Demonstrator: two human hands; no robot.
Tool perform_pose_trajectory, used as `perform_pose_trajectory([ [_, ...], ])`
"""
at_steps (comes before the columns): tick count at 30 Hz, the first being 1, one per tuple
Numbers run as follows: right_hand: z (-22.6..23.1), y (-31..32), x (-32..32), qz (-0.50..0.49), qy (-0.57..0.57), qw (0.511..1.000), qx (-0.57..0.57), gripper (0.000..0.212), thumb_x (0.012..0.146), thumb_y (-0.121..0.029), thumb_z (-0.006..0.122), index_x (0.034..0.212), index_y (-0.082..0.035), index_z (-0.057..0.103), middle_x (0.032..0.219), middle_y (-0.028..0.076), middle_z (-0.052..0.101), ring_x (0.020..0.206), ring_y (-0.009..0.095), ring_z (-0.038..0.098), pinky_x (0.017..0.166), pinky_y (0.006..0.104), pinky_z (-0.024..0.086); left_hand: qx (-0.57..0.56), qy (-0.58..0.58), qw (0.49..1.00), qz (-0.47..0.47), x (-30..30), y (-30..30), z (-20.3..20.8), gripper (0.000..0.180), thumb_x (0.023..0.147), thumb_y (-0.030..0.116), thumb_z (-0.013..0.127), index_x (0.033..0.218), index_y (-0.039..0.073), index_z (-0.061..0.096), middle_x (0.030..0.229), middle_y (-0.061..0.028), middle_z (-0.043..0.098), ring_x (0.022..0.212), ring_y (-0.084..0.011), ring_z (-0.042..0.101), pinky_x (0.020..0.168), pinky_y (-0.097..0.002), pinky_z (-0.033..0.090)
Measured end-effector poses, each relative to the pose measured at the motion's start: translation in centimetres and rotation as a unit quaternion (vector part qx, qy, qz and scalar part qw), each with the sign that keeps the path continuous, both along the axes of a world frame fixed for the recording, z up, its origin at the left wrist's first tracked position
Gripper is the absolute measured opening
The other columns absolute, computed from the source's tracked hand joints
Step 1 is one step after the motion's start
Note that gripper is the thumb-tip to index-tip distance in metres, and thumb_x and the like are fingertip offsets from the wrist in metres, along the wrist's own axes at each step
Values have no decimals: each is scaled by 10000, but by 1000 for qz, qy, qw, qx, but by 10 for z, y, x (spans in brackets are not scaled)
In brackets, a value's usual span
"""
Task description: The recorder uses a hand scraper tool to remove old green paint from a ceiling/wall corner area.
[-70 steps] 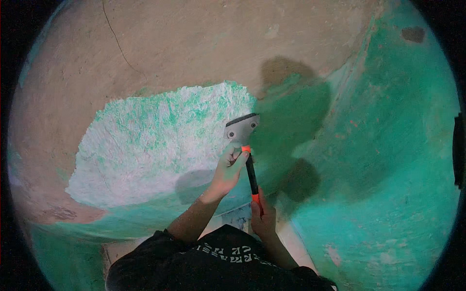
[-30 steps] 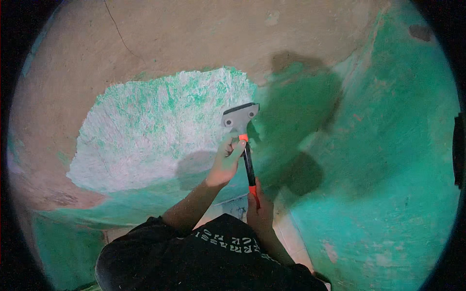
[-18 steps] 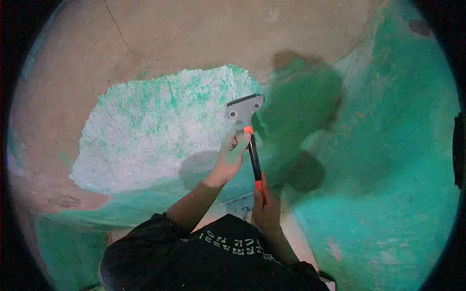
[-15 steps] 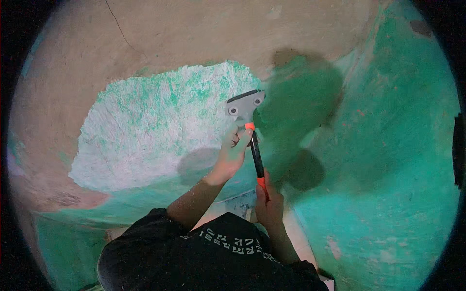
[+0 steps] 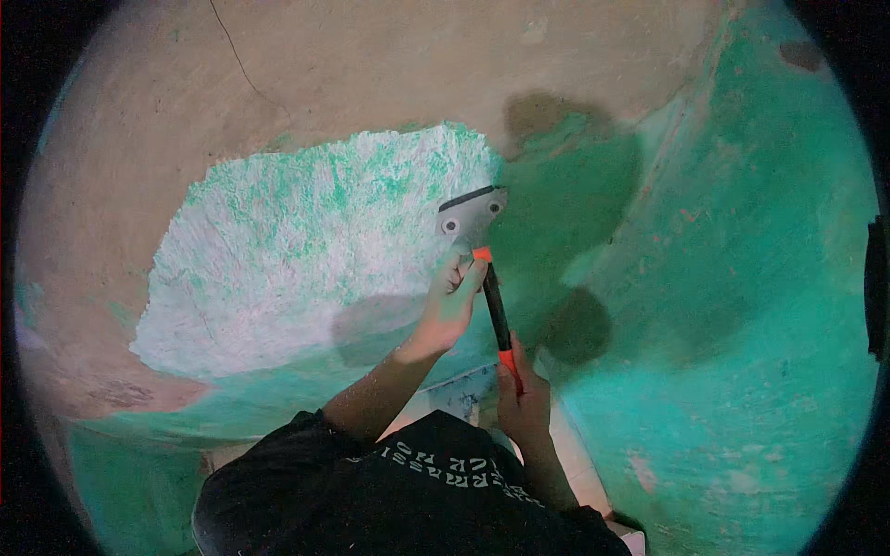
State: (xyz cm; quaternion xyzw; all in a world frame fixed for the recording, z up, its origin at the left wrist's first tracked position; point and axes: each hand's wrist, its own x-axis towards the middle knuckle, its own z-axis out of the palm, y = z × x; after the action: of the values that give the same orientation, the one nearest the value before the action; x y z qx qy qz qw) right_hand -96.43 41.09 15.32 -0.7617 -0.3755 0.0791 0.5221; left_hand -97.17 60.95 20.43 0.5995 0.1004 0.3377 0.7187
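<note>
A long-handled scraper (image 5: 496,301) has a grey head with two round screws and a dark blade edge, and a black handle with orange bands. My left hand (image 5: 451,301) is closed round it just below the head, at the upper orange band. Lower down, my right hand (image 5: 525,400) grips the orange end of the handle. The head lies over the right border of a whitish scraped patch (image 5: 278,250) flecked with green. Whether the blade touches the wall cannot be made out.
Bare brown plaster (image 5: 371,65) with a thin crack surrounds the patch above and to the left. Green paint (image 5: 723,306) covers the wall on the right, past a corner. Shadows fall beside the scraper. A pale floor strip (image 5: 579,454) shows below.
The scraper and both hands sit slightly lower in the picture, and the scraper's head is a little nearer the bottom of the patch. Both hands keep their hold.
</note>
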Motion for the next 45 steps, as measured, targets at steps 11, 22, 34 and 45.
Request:
perform_pose_trajectory([
  [11, 17, -11, -1, 39, 95, 992, -77, 555, 1090, -268, 534, 1593, -64, 420, 1109, 262, 717, 969, 381, 733, 848, 432, 566, -6, 29, 999, 33, -3, -2, -16, 140, 1106, 196, 561, 1162, 73, 597, 780, 76, 475, 734, -37, 420, 655, -248, 341],
  [22, -1, -24, 21, 94, 102, 990, 30, 585, 1054, -185, 579, 1588, -11, 416, 810, 25, 585, 694, 117, 539, 660, 277, 462, -30, -6, 998, 55, 7, -17, -2, 224, 1111, 240, 561, 1235, 60, 611, 873, 47, 616, 796, -41, 501, 742, -245, 397],
  [34, 5, -33, 40, 139, 126, 982, 28, 556, 1075, -223, 563, 1590, -57, 439, 1029, 137, 663, 878, 202, 636, 792, 349, 521, -62, -19, 994, 87, 10, -28, -1, 264, 1112, 268, 562, 1256, 50, 594, 981, -2, 673, 921, -98, 618, 904, -302, 486],
  [45, 6, -28, 39, 147, 50, 983, 94, 553, 1087, -223, 556, 1600, -65, 422, 879, 63, 588, 773, 137, 564, 710, 310, 481, -51, -20, 995, 87, 9, -26, 1, 286, 1104, 273, 583, 1283, 50, 586, 997, 13, 669, 930, -86, 598, 882, -304, 485],
])
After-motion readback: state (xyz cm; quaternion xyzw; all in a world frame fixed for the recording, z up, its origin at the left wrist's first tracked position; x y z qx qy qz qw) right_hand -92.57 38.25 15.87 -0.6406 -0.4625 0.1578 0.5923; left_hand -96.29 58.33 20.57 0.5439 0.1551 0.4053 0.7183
